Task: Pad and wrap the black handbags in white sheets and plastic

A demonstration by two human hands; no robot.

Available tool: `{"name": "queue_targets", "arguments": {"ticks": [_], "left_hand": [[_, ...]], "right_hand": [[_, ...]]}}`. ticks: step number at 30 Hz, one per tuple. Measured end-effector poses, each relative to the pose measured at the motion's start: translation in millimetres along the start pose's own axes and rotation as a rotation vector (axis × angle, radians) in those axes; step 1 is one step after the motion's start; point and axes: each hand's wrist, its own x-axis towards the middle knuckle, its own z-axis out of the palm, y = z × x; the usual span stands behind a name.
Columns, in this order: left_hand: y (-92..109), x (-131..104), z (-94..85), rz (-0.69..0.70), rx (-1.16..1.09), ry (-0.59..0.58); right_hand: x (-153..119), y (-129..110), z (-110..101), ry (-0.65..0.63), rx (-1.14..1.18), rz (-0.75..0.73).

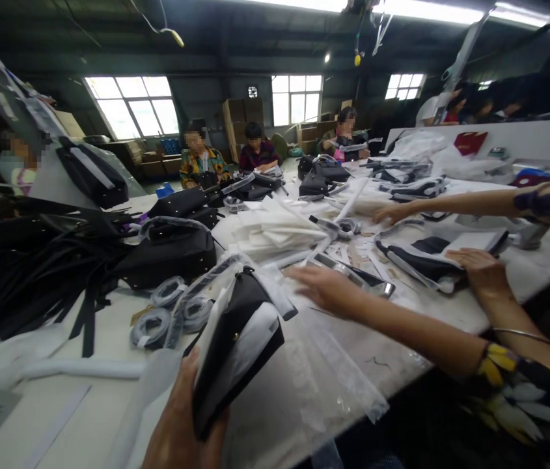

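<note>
My left hand [174, 417] is closed around the lower end of a small black handbag [235, 345]. The bag is tilted, with whitish wrapping on its front and a plastic-wrapped handle [191, 286] arching to its left. My right hand [328, 290] reaches in from the right, blurred, its fingers stretched out and nothing visible in them. Just left of its fingertips lies a clear-wrapped strap [277, 293] beside the bag. Under and behind that hand is a grey, dark-edged item [347, 270]. Clear plastic film [323, 365] covers the table below.
Coiled wrapped straps [150, 327], black handbags [172, 254] and black strips [25, 280] lie left. White sheets [272, 228] are stacked mid-table. A co-worker's hand [482, 267] rests on a black-and-white bag [431, 257]; another hand [394, 212] reaches beyond it. More people sit across.
</note>
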Motion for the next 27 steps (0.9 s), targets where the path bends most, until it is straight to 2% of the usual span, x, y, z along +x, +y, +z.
{"name": "queue_targets", "arguments": {"ticks": [1, 2, 4, 6, 8, 11, 13, 16, 19, 20, 22, 24, 27], "left_hand": [[1.8, -0.8, -0.3, -0.002, 0.011, -0.001], [3.1, -1.3, -0.5, -0.004, 0.023, -0.004], [4.6, -1.3, -0.7, -0.008, 0.047, -0.016], [5.5, -0.7, -0.1, 0.011, 0.067, -0.016], [6.7, -0.7, 1.6, 0.077, 0.079, -0.005], [8.8, -3.4, 6.9, 0.203, 0.075, 0.004], [10.1, -8.0, 12.8, 0.273, 0.068, -0.016], [11.9, -18.9, 26.1, 0.360, 0.092, -0.057], [14.9, -31.3, 41.7, 0.453, 0.142, -0.038], [16.2, -34.7, 45.8, 0.479, 0.153, -0.020], [18.8, -39.6, 50.4, 0.503, 0.171, 0.013], [21.2, -42.3, 49.7, 0.511, 0.194, 0.008], [23.6, -47.0, 44.0, 0.538, 0.223, 0.002]], "right_hand": [[-23.0, -19.0, 20.1, -0.090, 0.081, -0.113], [-45.6, -36.8, 40.1, -0.164, 0.149, -0.158], [-82.0, -64.8, 74.1, -0.244, 0.276, -0.165], [-100.3, -80.6, 94.5, -0.242, 0.374, -0.175], [-102.2, -86.1, 101.1, -0.229, 0.436, -0.238], [-95.3, -86.3, 96.0, -0.220, 0.451, -0.346], [-97.4, -87.8, 88.5, -0.168, 0.438, -0.383], [-113.9, -93.0, 70.3, 0.000, 0.465, -0.471], [-122.5, -96.7, 40.7, 0.192, 0.512, -0.557], [-118.1, -97.0, 30.3, 0.245, 0.526, -0.543], [-96.4, -95.4, 13.6, 0.310, 0.555, -0.416], [-61.8, -90.4, 7.0, 0.248, 0.537, -0.218], [-5.2, -78.7, 16.4, -0.047, 0.377, -0.026]]}}
